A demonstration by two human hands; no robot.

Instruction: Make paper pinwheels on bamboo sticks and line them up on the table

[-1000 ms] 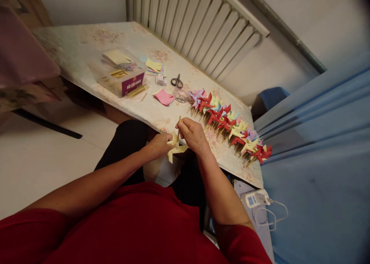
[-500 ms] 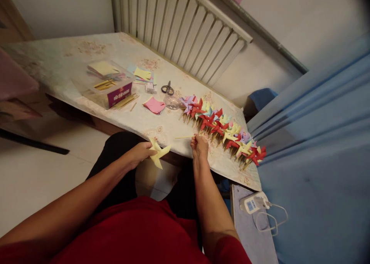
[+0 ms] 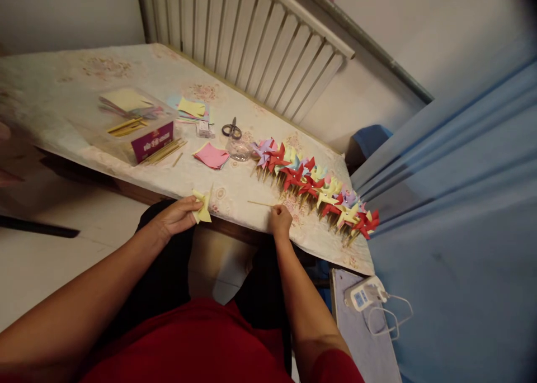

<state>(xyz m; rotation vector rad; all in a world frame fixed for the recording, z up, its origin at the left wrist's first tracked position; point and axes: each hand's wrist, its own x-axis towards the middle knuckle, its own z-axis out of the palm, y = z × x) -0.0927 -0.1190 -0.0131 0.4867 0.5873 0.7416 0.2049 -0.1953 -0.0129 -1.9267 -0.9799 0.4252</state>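
Observation:
My left hand (image 3: 179, 215) is closed on a yellow paper pinwheel (image 3: 203, 207), held near the table's front edge and turned partly edge-on. Between the pinched fingers of my right hand (image 3: 281, 221) is a thin wooden stick (image 3: 259, 203), its free end pointing left toward the pinwheel. The stick and the pinwheel are apart. Right of my right hand stands a long row of finished pinwheels (image 3: 311, 185) in red, yellow, purple and blue, on wooden sticks. Pink paper squares (image 3: 212, 156) lie beyond my left hand, beside a clear bag of small pieces (image 3: 239, 150).
A clear plastic box (image 3: 153, 142) with a purple label holds yellow paper and sticks, and loose sticks (image 3: 165, 151) lie before it. Black-handled scissors (image 3: 231, 129) and a paper stack (image 3: 192, 108) are farther back. A white power adapter (image 3: 366, 294) with a cable sits at lower right.
The yellow pinwheel has turned from facing me to nearly edge-on, and my left hand has moved left and up a little. The right hand still holds the stick; the view has shifted slightly.

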